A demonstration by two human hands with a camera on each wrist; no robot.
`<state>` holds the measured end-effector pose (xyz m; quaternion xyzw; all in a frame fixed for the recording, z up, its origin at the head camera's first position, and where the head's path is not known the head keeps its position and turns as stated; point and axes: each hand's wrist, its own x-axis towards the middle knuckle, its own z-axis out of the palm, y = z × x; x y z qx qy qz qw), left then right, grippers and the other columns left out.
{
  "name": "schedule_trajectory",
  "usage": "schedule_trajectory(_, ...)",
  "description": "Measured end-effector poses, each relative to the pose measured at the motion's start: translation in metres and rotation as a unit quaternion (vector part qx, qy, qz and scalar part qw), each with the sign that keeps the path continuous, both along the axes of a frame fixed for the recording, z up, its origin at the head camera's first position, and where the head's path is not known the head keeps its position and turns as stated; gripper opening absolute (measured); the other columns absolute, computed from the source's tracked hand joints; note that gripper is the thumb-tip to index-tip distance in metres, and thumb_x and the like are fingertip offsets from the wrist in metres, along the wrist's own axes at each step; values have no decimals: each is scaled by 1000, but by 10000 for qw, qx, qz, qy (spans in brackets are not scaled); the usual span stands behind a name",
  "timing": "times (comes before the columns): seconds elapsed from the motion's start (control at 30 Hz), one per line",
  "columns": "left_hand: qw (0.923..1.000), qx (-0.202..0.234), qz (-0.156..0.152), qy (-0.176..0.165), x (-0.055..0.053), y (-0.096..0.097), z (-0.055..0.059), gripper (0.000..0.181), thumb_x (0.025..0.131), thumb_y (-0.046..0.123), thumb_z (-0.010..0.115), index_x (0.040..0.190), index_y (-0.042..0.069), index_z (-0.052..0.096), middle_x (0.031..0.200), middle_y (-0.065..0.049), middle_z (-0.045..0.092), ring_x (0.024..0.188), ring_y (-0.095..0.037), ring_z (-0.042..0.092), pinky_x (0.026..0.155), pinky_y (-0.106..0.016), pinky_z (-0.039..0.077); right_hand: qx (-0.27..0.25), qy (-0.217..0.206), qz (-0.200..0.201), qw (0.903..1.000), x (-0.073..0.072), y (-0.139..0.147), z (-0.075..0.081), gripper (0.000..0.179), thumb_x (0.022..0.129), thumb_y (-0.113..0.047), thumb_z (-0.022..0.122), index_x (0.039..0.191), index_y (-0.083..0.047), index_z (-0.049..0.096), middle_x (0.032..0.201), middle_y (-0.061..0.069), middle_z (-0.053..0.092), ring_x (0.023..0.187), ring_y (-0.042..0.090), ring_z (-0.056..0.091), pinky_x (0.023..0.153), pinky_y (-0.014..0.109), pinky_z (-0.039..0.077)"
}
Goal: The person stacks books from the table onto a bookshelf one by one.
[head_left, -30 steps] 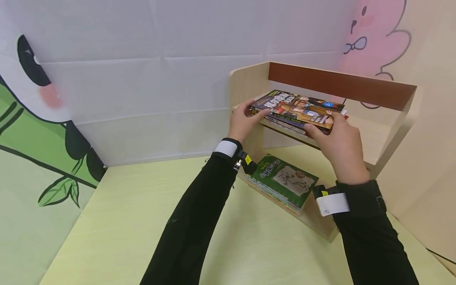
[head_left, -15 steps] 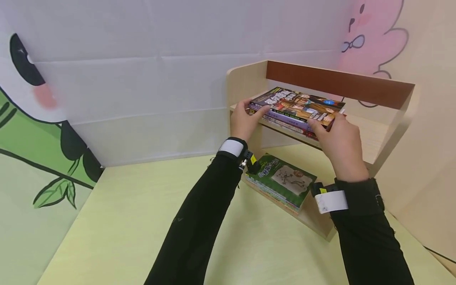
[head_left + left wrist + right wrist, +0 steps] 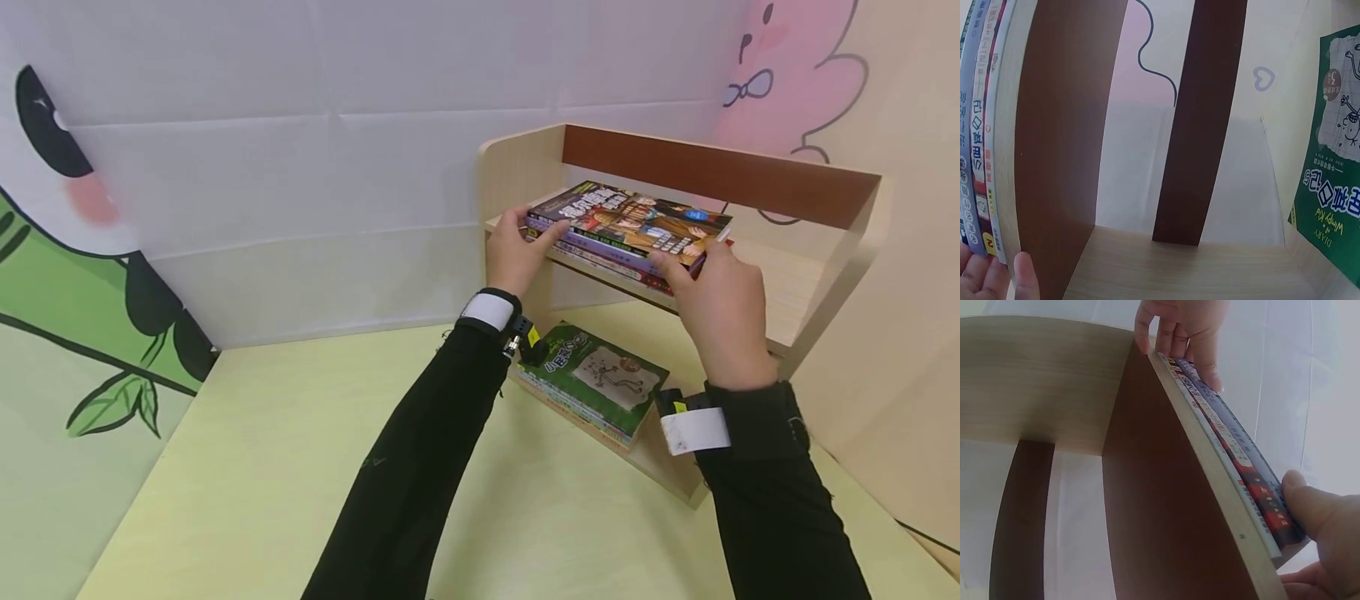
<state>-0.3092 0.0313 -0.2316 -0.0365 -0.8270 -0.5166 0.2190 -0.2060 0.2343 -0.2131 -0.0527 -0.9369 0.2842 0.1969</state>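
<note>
A stack of several books (image 3: 630,223), with a dark, colourful comic-style cover on top, lies on the upper shelf of a small wooden bookshelf (image 3: 795,275). My left hand (image 3: 516,252) holds the left end, its thumb at the front spines. At the right end my right hand (image 3: 720,304) grips the stack, thumb against the front and fingers round the side, partly hidden. Spines (image 3: 1229,450) run along the shelf edge between both hands in the right wrist view. The left wrist view shows the left fingers (image 3: 982,272) at the books' end.
Several more books lie stacked on the lower shelf, a green one (image 3: 600,379) uppermost. The bookshelf stands on a pale yellow table (image 3: 300,467) before a light wall (image 3: 405,167). Its brown back rail (image 3: 712,179) and side panel (image 3: 840,267) border the upper shelf.
The top book, tilted and sitting lower at its front earlier, now lies flatter over the others, and more spines show. Both hands have stayed at the stack's ends, with only slight movement.
</note>
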Motion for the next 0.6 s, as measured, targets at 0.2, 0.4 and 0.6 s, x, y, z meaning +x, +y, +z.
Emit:
schedule_trajectory(0.2, 9998, -173, 12, 23, 1, -6, 0, 66, 88, 43, 70, 139, 7, 48, 130, -8, 58, 113, -18, 55, 94, -28, 47, 156, 357, 1, 9992, -4, -4, -7, 87, 92, -63, 48, 129, 16, 46, 92, 33, 63, 75, 42, 59, 51, 39, 40)
schedule_trajectory(0.4, 9974, -715, 0, -103, -1, -9, 4, 71, 90, 41, 68, 145, 7, 41, 143, -9, 51, 129, -21, 48, 106, -30, 39, 494, 1040, 55, 9933, -12, -6, -13, 78, 94, -56, 51, 126, 15, 50, 79, 35, 60, 75, 51, 60, 49, 44, 39)
schedule_trajectory(0.6, 9949, -702, -690, -233, 8, -15, -11, 77, 93, 36, 65, 154, 8, 25, 155, -9, 34, 140, -22, 35, 114, -31, 28, 122, 1592, 724, 9845, -8, -11, -22, 73, 99, -42, 51, 145, 11, 31, 137, 34, 46, 129, 45, 44, 105, 48, 40)
